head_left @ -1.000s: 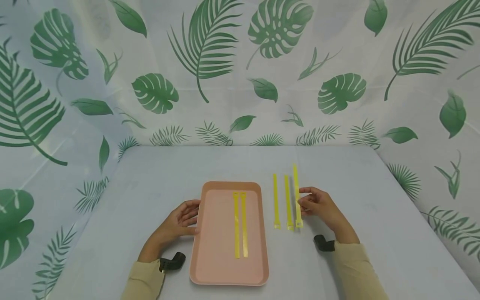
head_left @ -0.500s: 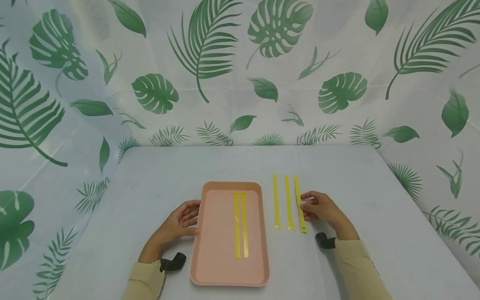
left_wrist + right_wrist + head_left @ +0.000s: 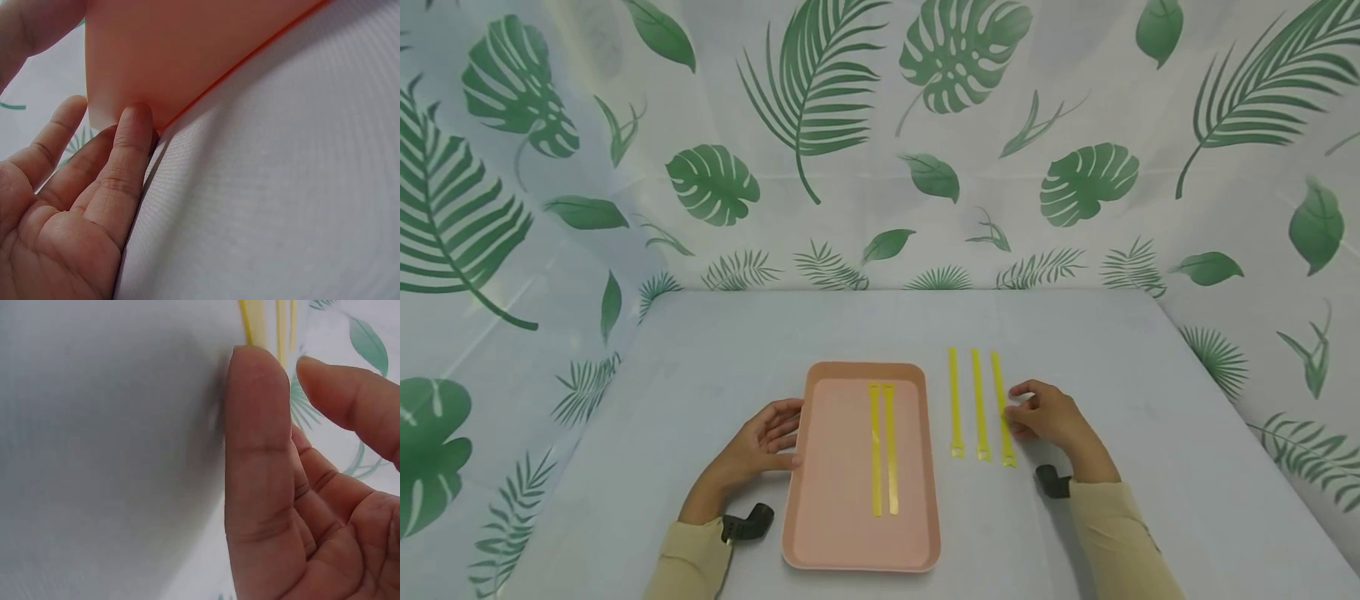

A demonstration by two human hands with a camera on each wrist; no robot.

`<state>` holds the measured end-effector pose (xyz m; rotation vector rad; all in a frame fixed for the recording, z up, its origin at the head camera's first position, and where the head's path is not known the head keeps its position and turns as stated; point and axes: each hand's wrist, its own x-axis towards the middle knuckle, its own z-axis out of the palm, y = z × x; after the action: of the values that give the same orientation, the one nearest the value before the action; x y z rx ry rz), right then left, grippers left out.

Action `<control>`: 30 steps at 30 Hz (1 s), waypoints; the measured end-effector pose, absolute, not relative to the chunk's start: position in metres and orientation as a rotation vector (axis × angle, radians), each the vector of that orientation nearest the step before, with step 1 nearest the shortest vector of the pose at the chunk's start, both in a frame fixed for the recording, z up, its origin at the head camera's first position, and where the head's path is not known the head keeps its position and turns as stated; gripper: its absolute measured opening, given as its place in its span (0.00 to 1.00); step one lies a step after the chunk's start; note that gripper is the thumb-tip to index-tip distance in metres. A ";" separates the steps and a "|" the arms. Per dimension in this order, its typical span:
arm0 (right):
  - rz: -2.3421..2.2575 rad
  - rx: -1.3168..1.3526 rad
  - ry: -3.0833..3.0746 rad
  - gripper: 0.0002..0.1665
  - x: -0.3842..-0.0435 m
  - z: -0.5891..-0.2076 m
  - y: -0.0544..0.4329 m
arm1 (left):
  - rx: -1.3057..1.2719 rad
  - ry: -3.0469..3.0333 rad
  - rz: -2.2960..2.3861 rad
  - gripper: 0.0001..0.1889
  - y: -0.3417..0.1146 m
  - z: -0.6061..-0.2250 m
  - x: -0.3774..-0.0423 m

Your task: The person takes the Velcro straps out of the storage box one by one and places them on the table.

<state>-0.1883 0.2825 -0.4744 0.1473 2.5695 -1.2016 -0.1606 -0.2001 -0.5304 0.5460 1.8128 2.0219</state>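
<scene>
My left hand [image 3: 751, 448] rests against the left side of a pink rectangular tray [image 3: 831, 475], thumb at the rim. In the left wrist view its fairly straight fingers [image 3: 125, 150] touch the tray's outer wall [image 3: 162, 56]. Inside the tray lie two flat yellow cable straps with slotted heads, a left one [image 3: 876, 467] and a right one [image 3: 892, 467]. To the tray's right, three similar straps lie side by side on the table. My right hand [image 3: 1051, 421] is at the rightmost strap [image 3: 997, 379], fingertips at its edge, thumb and forefinger parted with nothing pinched between them.
The other two loose straps, the left [image 3: 954, 400] and the middle [image 3: 978, 400], lie roughly parallel, heads toward me. A pale cloth covers the table [image 3: 737, 350]. Leaf-printed sheets [image 3: 850, 192] hang behind and on both sides. A black device [image 3: 748, 525] sits on each wrist.
The right hand has lowered the third strap onto the table beside the other two, then loosened its fingers and drawn slightly right. The left hand and tray have stayed in place.
</scene>
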 end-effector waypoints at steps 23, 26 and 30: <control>-1.296 -0.400 2.748 0.16 -0.187 -0.461 0.253 | 0.529 1.815 2.013 0.48 -0.203 -0.531 -0.161; -1.330 -0.434 2.740 0.16 -0.188 -0.459 0.248 | 0.528 1.812 2.016 0.47 -0.203 -0.531 -0.161; -1.396 -0.505 2.710 0.16 -0.188 -0.458 0.243 | 0.538 1.805 2.024 0.47 -0.204 -0.532 -0.162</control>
<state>-0.1882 0.2428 -0.4575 -0.5050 2.7101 -1.3958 -0.1623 -0.2038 -0.5318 0.5382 1.8054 2.0237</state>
